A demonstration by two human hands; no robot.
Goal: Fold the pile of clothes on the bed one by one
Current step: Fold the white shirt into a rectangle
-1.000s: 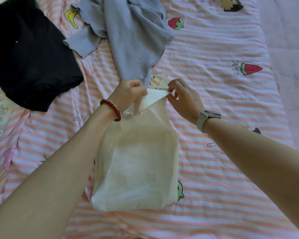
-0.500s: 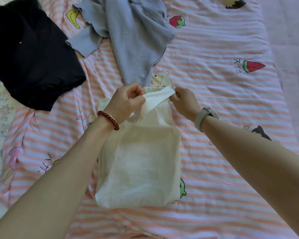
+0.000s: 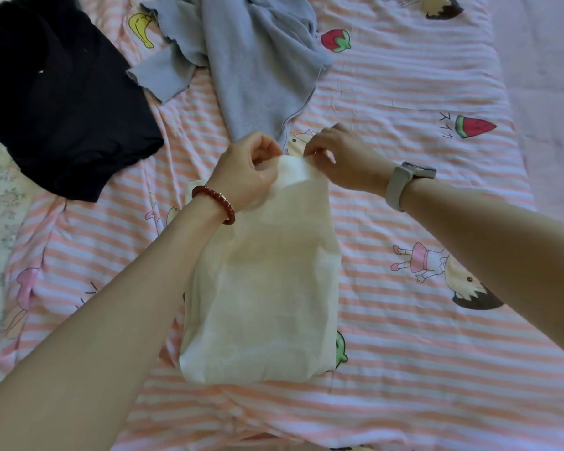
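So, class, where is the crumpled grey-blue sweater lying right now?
In the head view the crumpled grey-blue sweater lies at the top centre of the striped bedsheet, right of the black garment and just beyond both hands.

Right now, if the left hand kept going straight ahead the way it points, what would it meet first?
Probably the crumpled grey-blue knit sweater, lying just beyond the left hand; depth is uncertain.

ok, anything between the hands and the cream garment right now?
Nothing visible. The left hand and right hand both pinch the far edge of the cream garment directly. The grey sweater and black garment lie beyond it.
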